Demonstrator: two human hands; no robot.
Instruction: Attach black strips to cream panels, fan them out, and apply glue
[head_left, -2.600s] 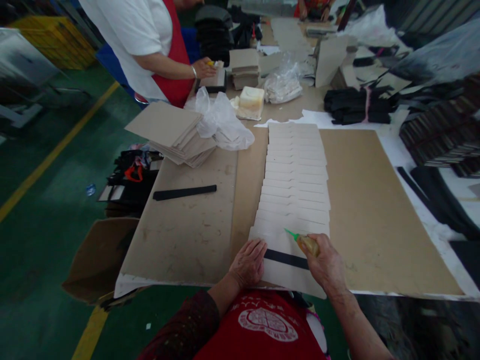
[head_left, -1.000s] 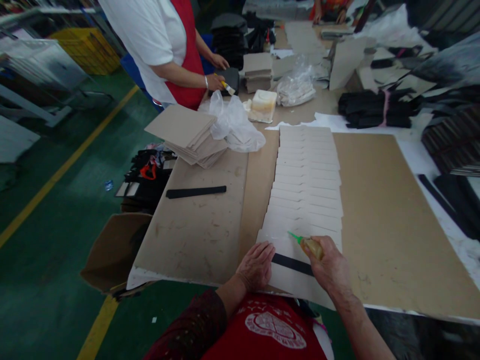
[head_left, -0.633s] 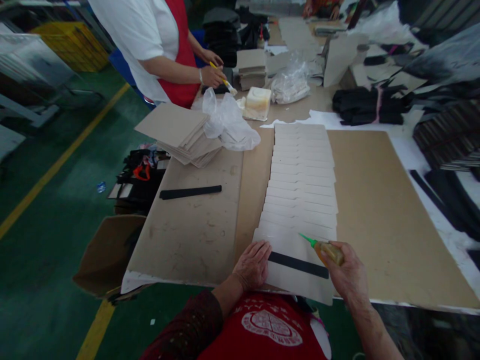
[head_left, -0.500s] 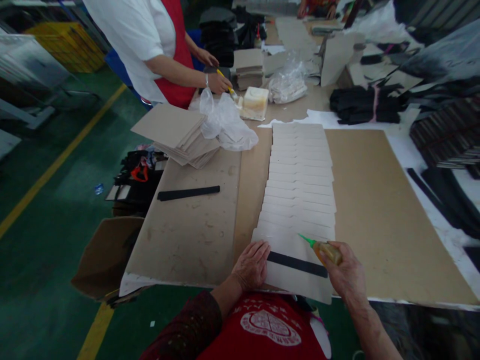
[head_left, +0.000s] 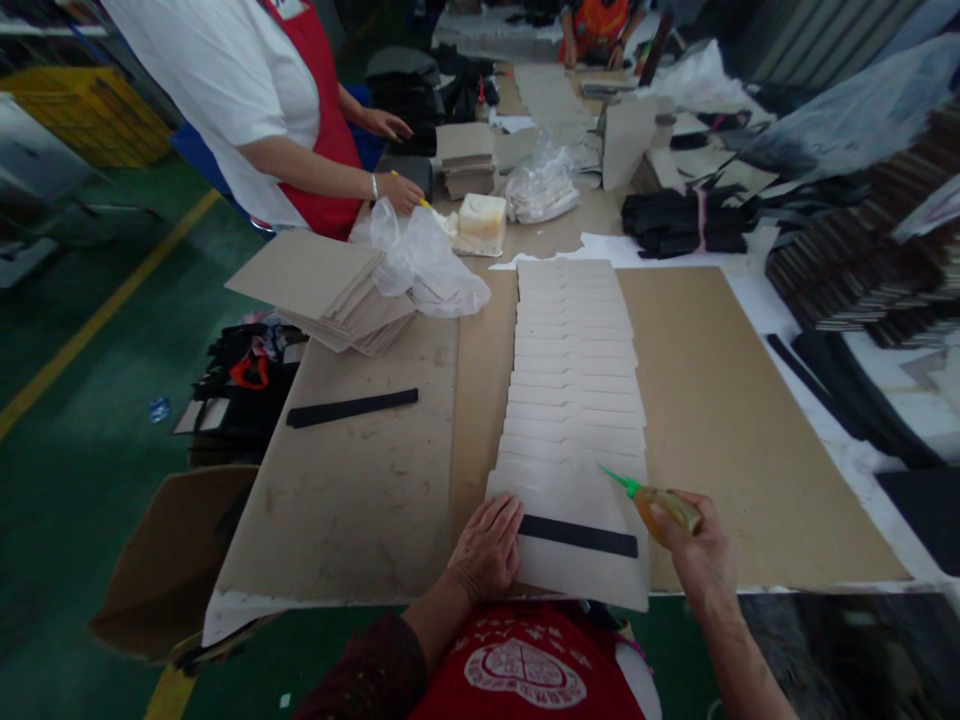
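Note:
My left hand [head_left: 489, 545] lies on the left edge of the nearest grey board [head_left: 559, 580], fingers pressed together beside the left end of a black strip [head_left: 578, 535] on that board. In my right hand [head_left: 703, 555] is an amber glue bottle [head_left: 665, 512] with a green nozzle, its tip over the board's upper right part. Beyond the board, a row of overlapping pale boards [head_left: 576, 352] runs away up the table. Another black strip [head_left: 352, 407] lies by itself on the left part of the table.
Stacked boards [head_left: 307, 280] and a plastic bag [head_left: 431, 262] sit back left. A co-worker's hand [head_left: 400, 190] holds a yellow-handled brush near a pale block [head_left: 480, 222]. Black bundles [head_left: 682, 220] lie back right; a cardboard box [head_left: 169, 560] stands off the left edge.
The view has shifted, moving the table leftward in the picture. My right hand and the bottle have moved slightly right relative to the board. My left hand stays on the board.

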